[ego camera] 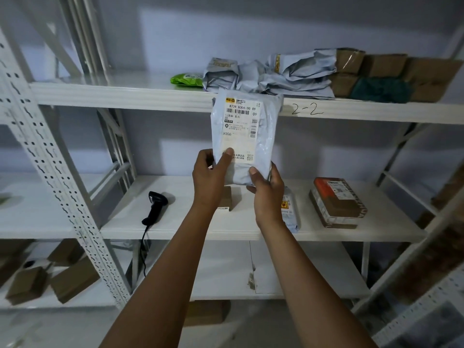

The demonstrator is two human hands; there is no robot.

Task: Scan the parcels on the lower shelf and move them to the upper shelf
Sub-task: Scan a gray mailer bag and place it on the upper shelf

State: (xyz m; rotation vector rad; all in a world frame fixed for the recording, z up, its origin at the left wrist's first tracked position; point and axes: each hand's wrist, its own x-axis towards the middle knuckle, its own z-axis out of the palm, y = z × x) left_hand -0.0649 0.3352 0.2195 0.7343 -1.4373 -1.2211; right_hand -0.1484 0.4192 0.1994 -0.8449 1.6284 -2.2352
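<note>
Left: a handheld barcode scanner [155, 205] lies on the lower shelf [200, 229]. Centre: the left hand [209, 175] and right hand [267, 190] grip the bottom corners of a grey poly-mailer parcel [244, 136] (label toward the camera), fingers curled round it, holding it upright before the upper shelf [125, 96]. Right: a taped cardboard box [336, 202] rests on the lower shelf.

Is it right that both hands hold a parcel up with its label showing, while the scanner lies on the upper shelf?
Not quite. The head view shows the scanner lying on the lower shelf, not the upper shelf. The rest holds: the left hand and right hand both hold the parcel up, label showing.
</note>
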